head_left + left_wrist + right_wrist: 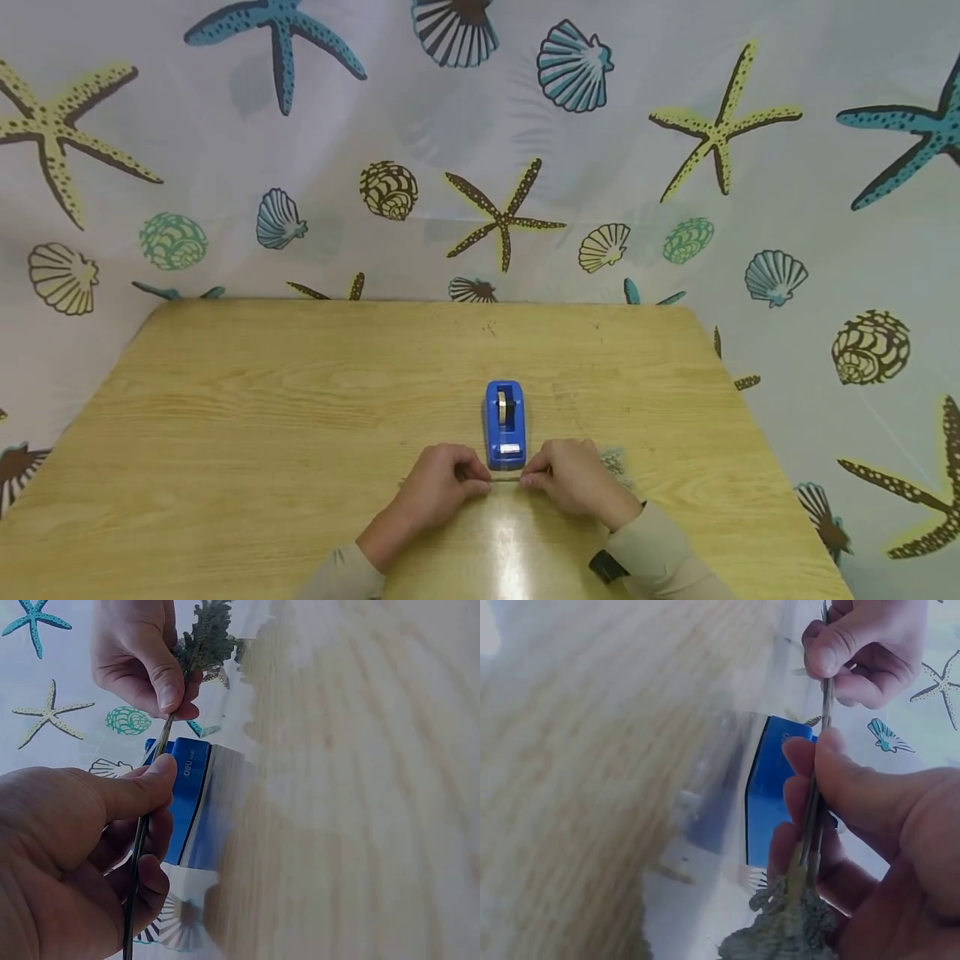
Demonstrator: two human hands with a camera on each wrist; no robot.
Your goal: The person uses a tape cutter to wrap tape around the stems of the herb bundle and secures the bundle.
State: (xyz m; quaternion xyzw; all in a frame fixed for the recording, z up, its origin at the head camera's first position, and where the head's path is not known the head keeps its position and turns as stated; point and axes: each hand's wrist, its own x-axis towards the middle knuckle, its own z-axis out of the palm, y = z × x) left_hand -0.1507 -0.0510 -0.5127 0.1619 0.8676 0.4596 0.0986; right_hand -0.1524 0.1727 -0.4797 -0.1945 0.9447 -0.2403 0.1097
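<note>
Head view, high, forward-down over yellowish wood-grain tabletop (pixel 285 392), both wrist views close, left facing bare right hand (pixel 139 664), right facing bare left hand (pixel 871 649), blue plastic tape dispenser (pixel 506 435) in all

Table (pixel 262 417) with near edge cropped, stems (pixel 129 922) partly hidden by left hand (pixel 438 490), leafy head (pixel 780 926) cut off in right-wrist view

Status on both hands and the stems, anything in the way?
Left hand and right hand pinching the stems. Grey-green tuft at right-hand end. Blue tape dispenser close ahead; contact unclear.
</note>
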